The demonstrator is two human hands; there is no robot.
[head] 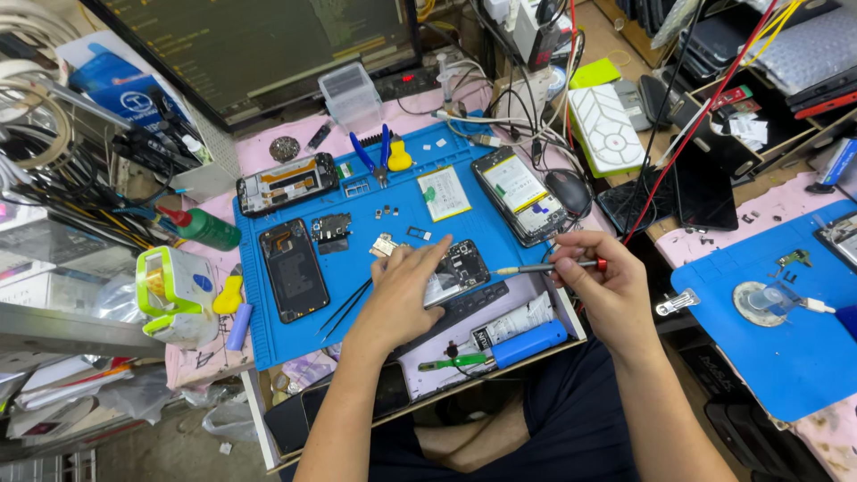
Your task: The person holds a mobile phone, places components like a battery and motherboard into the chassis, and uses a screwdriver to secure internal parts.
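My left hand [403, 290] presses down on an opened phone [462, 266] with exposed circuit board near the front of the blue work mat [406, 192]. My right hand [607, 286] grips a slim screwdriver [546, 266] with a red end cap, its tip pointing left at the phone's right edge. Black tweezers [346, 308] lie on the mat just left of my left hand.
Other opened phones [293, 268] [286, 183] [520, 195], a battery [444, 193], blue-handled pliers [372, 156] and small parts lie on the mat. A glue tube [513, 323], blue tool [527, 344], green bottle [203, 228], mouse [568, 189] and monitor [259, 45] surround it. A second blue mat [786, 312] is at right.
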